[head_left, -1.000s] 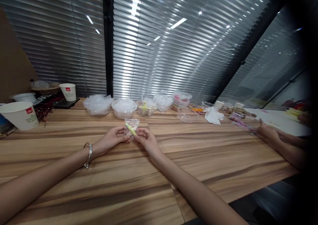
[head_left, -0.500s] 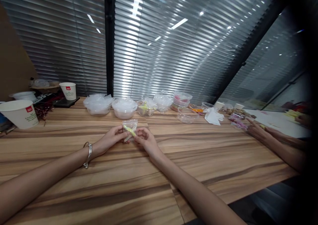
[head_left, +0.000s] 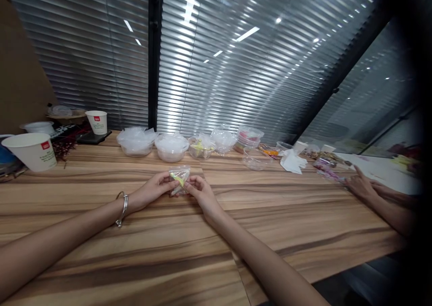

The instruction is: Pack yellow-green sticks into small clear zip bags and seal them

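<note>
Both hands meet over the middle of the wooden table (head_left: 236,234), the left hand (head_left: 153,190) and right hand (head_left: 200,192) pinching a small clear bag (head_left: 180,178) with a yellow-green piece inside. Since a second ago the bag has tilted and the piece has shifted within it. The grip stays closed. Clear bowls (head_left: 171,146) stand beyond; a co-worker's hand (head_left: 359,186) rests far right.

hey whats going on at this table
A person sits at a wooden table, pinching a small clear plastic bag between both hands, the left hand and right hand each with a grip on one side. Something yellow-green shows inside the bag. Behind it stands a row of clear plastic bowls, with paper cups off to the left. At the far right, another person's hand rests on the table near small packets.
</note>
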Tool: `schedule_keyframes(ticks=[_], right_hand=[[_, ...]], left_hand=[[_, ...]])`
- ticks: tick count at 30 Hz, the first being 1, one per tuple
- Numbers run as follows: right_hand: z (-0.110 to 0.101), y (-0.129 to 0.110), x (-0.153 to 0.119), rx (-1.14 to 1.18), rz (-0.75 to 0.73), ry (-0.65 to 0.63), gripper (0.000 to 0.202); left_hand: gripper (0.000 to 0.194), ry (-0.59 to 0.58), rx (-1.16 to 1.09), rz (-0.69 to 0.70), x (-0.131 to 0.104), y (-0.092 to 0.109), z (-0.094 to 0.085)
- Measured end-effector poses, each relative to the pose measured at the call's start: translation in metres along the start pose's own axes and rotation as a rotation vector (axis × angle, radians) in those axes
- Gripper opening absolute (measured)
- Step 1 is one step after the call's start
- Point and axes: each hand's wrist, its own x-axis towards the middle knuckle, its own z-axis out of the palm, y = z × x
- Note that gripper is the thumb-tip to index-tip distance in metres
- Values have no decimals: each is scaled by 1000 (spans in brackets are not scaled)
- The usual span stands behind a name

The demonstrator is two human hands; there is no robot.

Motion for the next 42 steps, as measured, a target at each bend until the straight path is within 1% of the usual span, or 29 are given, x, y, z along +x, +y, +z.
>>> schedule_keyframes(ticks=[5,11,16,20,23,26,28,30,32,35,37,40,42], right_hand=[[1,0,-1,39,1,3,26],[-2,5,3,-28,-3,38,23],[-8,7,6,-15,19,46,25],[-10,7,6,26,48,84,25],[-11,9,6,-22,63,58,22],[-11,11,6,-189,-25,64,20],[-11,11,6,-286,-128,98,24],[-11,8,5,-320,-215,123,30],[-11,4,4,-325,-264,124,29],[-11,-1,2,-376,-304,107,18],[-12,-4,2,-410,-314,115,15],[-15,-6,3,-353,-311,174,15],[-20,-9,6,-281,-312,254,17]], left_hand=[[27,7,66,-22,-1,-1,-2],[29,7,17,-15,2,-6,-4],[30,132,29,-22,3,-6,-4],[37,156,-60,8,3,-3,-4],[33,204,-45,40,3,-3,-5],[31,219,-8,57,4,-4,-7],[31,221,20,73,4,-5,-7],[29,206,70,83,3,-5,-7],[27,158,106,91,2,-5,-5],[28,53,105,95,0,-4,-2],[31,31,82,91,0,-4,0],[40,94,1,92,1,-4,0],[45,170,-37,93,2,-6,-2]])
